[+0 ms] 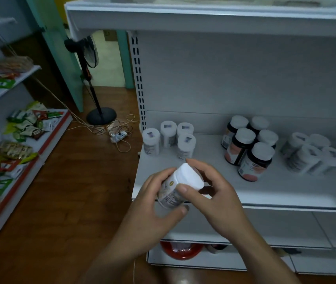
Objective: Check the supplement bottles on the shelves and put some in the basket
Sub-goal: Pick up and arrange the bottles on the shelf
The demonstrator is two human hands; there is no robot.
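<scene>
I hold one white bottle point(180, 186) in front of the shelf point(285, 193), just off its front edge, with both hands clamped on it. My left hand point(158, 203) wraps the labelled body from below and the left side, thumb across the bottom; my right hand point(214, 193) closes over the cap end, thumb on the label and fingers curled round the far side. The bottle's long axis tilts, cap up and away toward the shelf, base down toward me, so the label faces my eyes for checking. Four white bottles point(171, 138) stand just beyond it on the shelf, and a cluster of dark bottles point(249, 148) stands to their right. I judge the basket to be the red rim point(180, 252) under the shelf, almost straight below my hands. The left hand carries the weight, so I expect it to make the drop.
</scene>
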